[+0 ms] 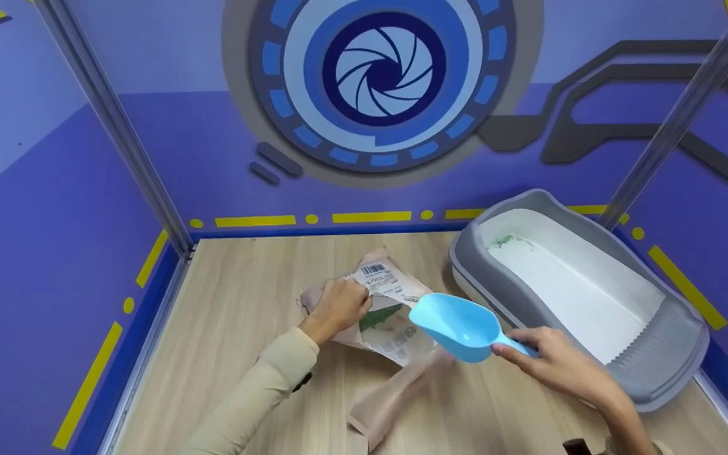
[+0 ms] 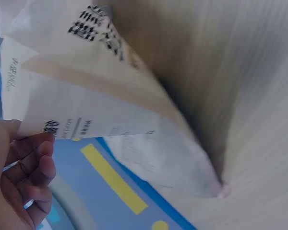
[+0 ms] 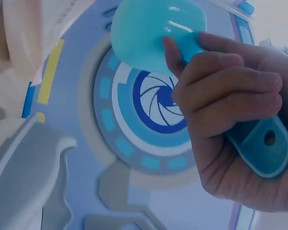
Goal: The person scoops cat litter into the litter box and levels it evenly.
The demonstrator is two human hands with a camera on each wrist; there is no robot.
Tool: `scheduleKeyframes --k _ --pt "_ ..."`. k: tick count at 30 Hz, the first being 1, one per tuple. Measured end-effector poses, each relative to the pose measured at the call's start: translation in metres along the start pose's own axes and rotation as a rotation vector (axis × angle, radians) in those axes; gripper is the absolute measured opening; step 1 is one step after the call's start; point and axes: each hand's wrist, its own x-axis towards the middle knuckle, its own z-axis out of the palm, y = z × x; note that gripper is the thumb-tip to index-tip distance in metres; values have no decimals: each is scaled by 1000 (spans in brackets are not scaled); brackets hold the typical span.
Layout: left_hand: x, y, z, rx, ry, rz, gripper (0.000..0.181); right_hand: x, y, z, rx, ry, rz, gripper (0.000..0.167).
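The right hand [image 1: 557,360] has its fingers wrapped round the handle of a light-blue scoop [image 1: 455,325], whose bowl hides part of a printed bag's [image 1: 386,281] right edge. The left hand [image 1: 339,309] pinches that bag, on the wood-grain tabletop [image 1: 244,284]. A pinkish strip [image 1: 392,398] trails nearer — whether it joins the bag is hidden. Rightward stands a grey-rimmed litter tray [image 1: 667,370], green granules [image 1: 506,240] at its far end.
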Motion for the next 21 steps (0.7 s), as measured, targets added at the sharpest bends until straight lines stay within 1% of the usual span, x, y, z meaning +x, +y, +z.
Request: scheduleKeyframes --k 3,6,8,10,12,15,18,20,21 --pt "8 1 -1 1 -22 4 29 21 7 2 -45 -85 18 25" --pt "12 1 -1 -4 -54 13 26 39 22 11 -63 -152 73 29" --pt "10 2 -3 3 -73 19 24 47 31 21 -45 -175 84 30" --pt "8 3 -5 17 -75 27 22 53 38 32 -50 -170 90 29" --pt "7 0 -9 32 -77 33 23 60 41 44 -76 -145 69 29" --pt "8 7 -7 35 -69 40 23 63 46 53 -131 -101 67 25" --pt "3 10 -6 42 -58 21 22 71 48 60 -94 -127 49 23" --pt "1 11 -5 51 -44 12 23 73 49 62 -46 -155 66 22" --pt "0 12 -4 54 -34 12 24 73 50 62 -39 -159 72 21"
